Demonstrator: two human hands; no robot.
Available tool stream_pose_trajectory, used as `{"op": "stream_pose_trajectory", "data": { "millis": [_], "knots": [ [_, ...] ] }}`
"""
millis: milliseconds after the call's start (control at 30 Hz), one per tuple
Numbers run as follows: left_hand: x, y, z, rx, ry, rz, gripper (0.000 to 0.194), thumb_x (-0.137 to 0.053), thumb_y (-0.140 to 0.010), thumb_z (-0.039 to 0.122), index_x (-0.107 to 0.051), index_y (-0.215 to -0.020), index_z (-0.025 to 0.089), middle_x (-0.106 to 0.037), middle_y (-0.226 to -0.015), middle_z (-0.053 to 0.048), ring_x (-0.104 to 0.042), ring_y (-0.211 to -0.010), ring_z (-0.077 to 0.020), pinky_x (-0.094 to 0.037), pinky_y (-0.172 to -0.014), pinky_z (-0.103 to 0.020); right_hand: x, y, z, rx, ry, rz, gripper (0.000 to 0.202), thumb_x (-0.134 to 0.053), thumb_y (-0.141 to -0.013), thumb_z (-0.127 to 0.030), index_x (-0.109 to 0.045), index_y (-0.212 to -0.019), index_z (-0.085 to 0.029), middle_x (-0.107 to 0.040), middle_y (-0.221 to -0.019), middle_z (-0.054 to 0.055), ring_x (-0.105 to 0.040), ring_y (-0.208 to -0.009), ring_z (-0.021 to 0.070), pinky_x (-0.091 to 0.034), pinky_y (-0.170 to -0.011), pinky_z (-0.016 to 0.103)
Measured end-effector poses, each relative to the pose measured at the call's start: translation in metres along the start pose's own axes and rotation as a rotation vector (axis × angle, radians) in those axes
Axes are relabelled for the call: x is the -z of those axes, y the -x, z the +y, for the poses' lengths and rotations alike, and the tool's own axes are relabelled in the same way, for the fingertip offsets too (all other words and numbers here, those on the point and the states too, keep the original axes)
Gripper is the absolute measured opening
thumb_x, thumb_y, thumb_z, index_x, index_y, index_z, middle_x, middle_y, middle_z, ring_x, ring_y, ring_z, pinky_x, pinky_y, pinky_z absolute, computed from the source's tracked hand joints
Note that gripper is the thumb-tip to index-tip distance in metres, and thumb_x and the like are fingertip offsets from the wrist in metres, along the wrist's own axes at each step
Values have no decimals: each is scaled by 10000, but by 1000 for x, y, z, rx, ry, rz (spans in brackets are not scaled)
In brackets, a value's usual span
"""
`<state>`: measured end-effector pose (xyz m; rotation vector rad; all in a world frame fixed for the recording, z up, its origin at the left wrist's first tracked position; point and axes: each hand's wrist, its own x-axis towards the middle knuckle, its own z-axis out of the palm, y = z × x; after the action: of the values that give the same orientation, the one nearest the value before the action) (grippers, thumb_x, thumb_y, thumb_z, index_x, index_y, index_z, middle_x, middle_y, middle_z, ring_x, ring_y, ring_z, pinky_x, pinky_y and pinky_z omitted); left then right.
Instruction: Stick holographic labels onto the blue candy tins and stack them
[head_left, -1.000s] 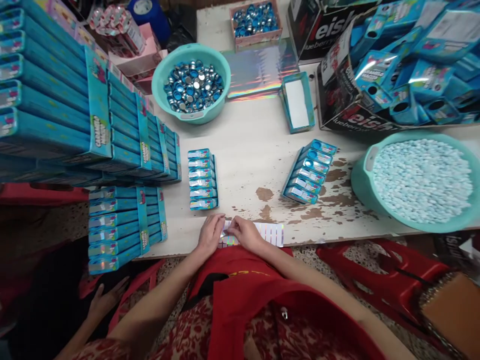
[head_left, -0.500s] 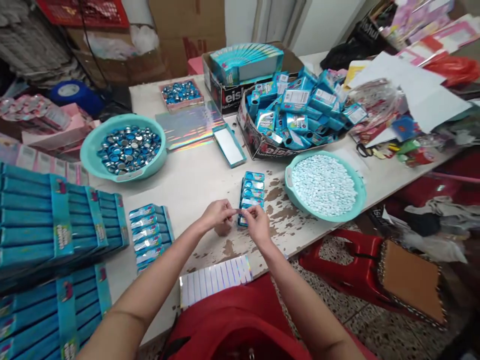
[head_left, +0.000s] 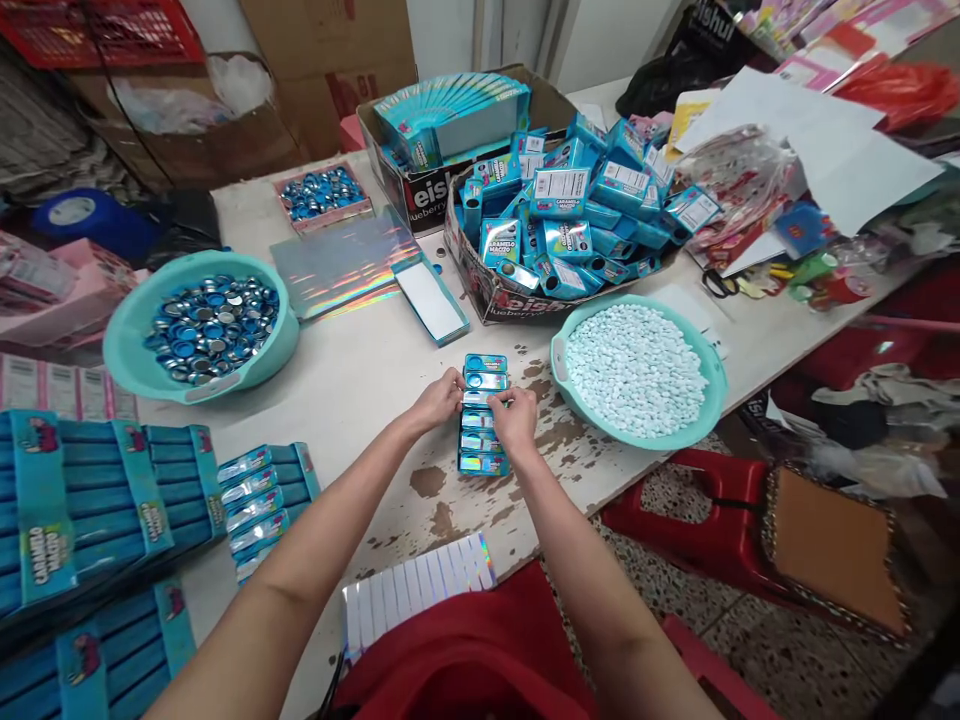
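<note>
A row of small blue candy boxes point(head_left: 484, 442) stands on the table in front of me, with their shiny narrow tops facing up. Across the third box from the far end lies a pale sticker strip point(head_left: 475, 398). My left hand point(head_left: 441, 400) pinches at the strip's left end, fingers closed against the row's edge. From the right, my right hand point(head_left: 516, 415) has thumb and fingertips closed on the strip's other end. Close to the table's front edge lies a sheet of shiny sticker strips point(head_left: 420, 582).
A bowl of pale candies point(head_left: 556, 372) stands right, a bowl of metal lids point(head_left: 124, 345) left. Behind are a carton of blue boxes point(head_left: 495, 300) and an open blue tray point(head_left: 431, 300). Stacked blue packs point(head_left: 97, 500) fill the left; a red stool point(head_left: 675, 510) stands right.
My hands have moved apart, from meeting near the row's near end to either side of the third box, with the strip now lying across it. The camera view has shifted.
</note>
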<state>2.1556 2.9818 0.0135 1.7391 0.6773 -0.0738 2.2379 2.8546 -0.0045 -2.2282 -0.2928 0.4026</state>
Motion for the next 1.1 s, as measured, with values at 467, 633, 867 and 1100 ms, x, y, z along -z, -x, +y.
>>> {"op": "stream_pose_trajectory", "data": {
  "millis": [467,633,867,1100],
  "knots": [
    [-48,27,-26,44,-25,223,591,-429,-839,546,-407,-1329,216,-360,-1462,-81,-334,-1329,-265,-328,-1022,-370,-10,-6,10,-71,-216,64,358,-614,-646,-383,-595,-917,-148,-674,-886,98,-620,-835,239,-469,-804,376],
    [-25,80,-63,163,-123,210,525,-399,-833,562,-578,-1157,191,-530,-1309,-132,-451,-1228,-283,-339,-998,-386,24,30,47,-117,-411,-58,566,-490,-763,-464,-481,-1229,-143,-587,-1200,143,-579,-1052,229,-489,-835,370],
    [-59,202,-110,265,-630,-119,198,-658,-651,337,-607,-788,202,-615,-997,-92,-526,-1009,-293,-390,-858,-389,42,183,152,-246,-240,-469,468,-664,-614,-475,-604,-952,-157,-662,-907,104,-631,-794,215,-523,-768,387],
    [-67,259,-85,-181,-586,-140,231,-360,-876,224,-589,-910,226,-679,-1019,-107,-593,-1044,-250,-437,-900,-403,66,213,142,-20,-245,-588,438,-759,-548,-362,-657,-940,-194,-655,-967,81,-590,-927,237,-473,-870,413]
  ]
}}
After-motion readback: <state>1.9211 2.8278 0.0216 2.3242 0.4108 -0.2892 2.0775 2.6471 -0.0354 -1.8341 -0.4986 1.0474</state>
